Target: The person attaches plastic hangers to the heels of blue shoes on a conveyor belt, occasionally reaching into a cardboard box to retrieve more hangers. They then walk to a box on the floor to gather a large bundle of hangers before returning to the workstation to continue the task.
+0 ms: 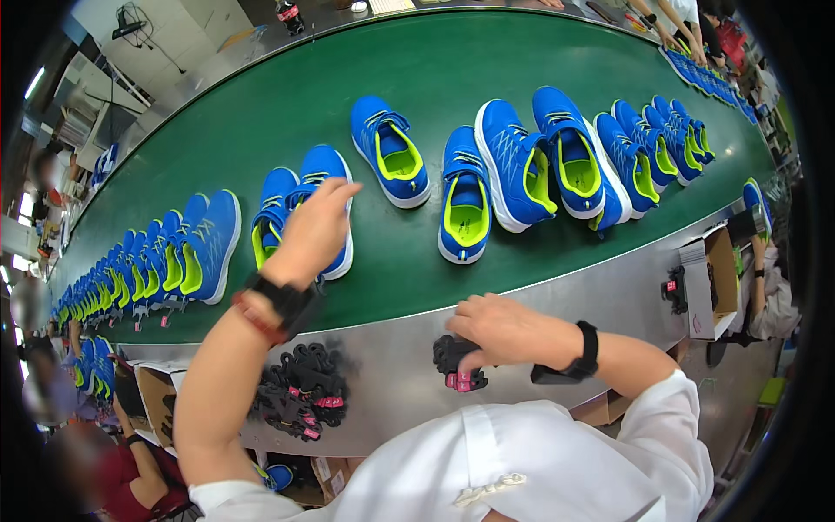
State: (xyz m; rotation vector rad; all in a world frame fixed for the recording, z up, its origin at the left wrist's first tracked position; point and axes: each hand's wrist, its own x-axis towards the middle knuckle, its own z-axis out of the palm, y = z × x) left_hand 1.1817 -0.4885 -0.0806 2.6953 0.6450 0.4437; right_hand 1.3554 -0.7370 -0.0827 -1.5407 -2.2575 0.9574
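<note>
My left hand (pixel 315 228) is over a blue sports shoe (pixel 326 161) with a lime lining, its fingers closed at the shoe's opening and partly hidden. Close against that shoe's left side stands another blue shoe (pixel 277 183). My right hand (pixel 503 329) is low on the steel ledge, its curled fingers on a small bunch of black plastic shoe hangers (pixel 448 352) with pink tags. A larger heap of the same hangers (pixel 304 383) lies on the ledge below my left forearm. A single blue shoe (pixel 391 157) stands on the green belt between my hands, farther off.
On the green belt (pixel 452 65), several blue shoes (pixel 209 248) line up at left and more (pixel 509 165) at right. An open carton (pixel 709 287) stands by the steel ledge (pixel 391 348) at right. Other people work at both sides. A dark bottle (pixel 290 16) stands beyond the belt.
</note>
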